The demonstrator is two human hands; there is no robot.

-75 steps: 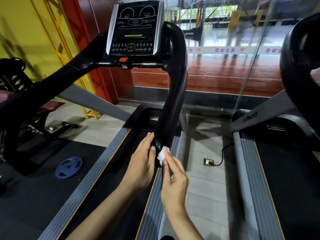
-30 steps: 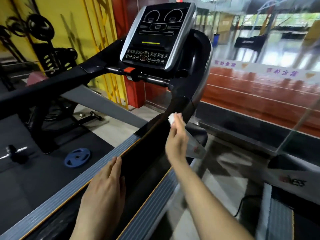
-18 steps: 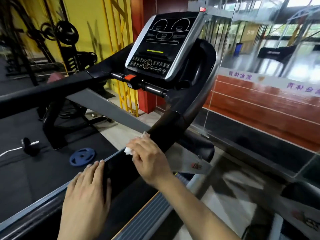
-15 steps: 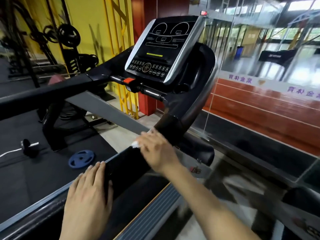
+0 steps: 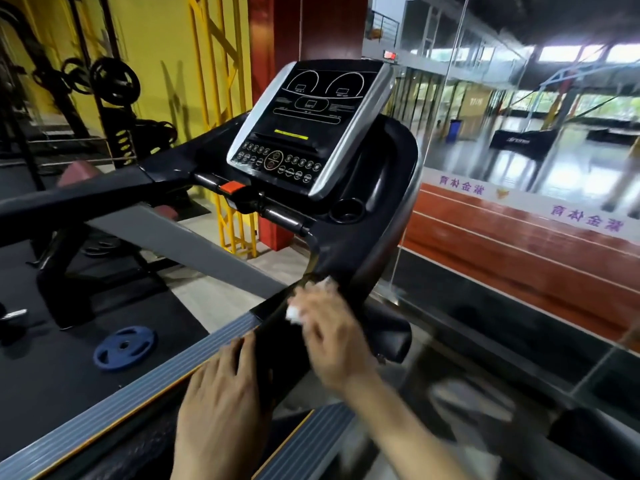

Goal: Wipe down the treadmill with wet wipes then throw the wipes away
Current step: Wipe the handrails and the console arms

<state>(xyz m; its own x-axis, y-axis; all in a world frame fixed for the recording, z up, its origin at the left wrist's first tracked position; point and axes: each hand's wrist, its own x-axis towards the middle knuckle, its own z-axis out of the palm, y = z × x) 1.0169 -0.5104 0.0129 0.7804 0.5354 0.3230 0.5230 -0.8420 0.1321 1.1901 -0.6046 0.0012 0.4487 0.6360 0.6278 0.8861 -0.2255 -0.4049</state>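
Head view, from the far left: a weight rack [image 5: 110, 84] stands against the yellow wall, and a blue weight plate [image 5: 125, 348] lies on the dark floor mat nearer in. Next comes the treadmill [image 5: 363, 244], its grey ribbed side rail [image 5: 138, 382] running diagonally toward the lower left and its console [image 5: 304, 129] tilted up in the middle distance, with a red safety key [image 5: 231, 187] just below it.

The left hand [image 5: 221, 407] lies flat on the black belt area near the bottom, its fingers [image 5: 242, 355] straight and relaxed, gripping nothing. Just to its right, the right hand [image 5: 332, 334] is blurred; its fingers [image 5: 308, 299] are curled round a crumpled white wet wipe [image 5: 294, 311], pressing it against the lower part of the treadmill's right upright, where the post meets the deck.

To the right, a glass wall [image 5: 519, 168] shows a reflective hall beyond.

The wiping looks well underway but unfinished, and the bin step lies ahead. The risks I judge from here: the small bunched wipe could slip out of the pinch on the curved post and drop to the deck, or the hand could stray upward and brush the console buttons or knock the safety key loose. A wipe this wadded may also only smear, since little of its surface touches the post.
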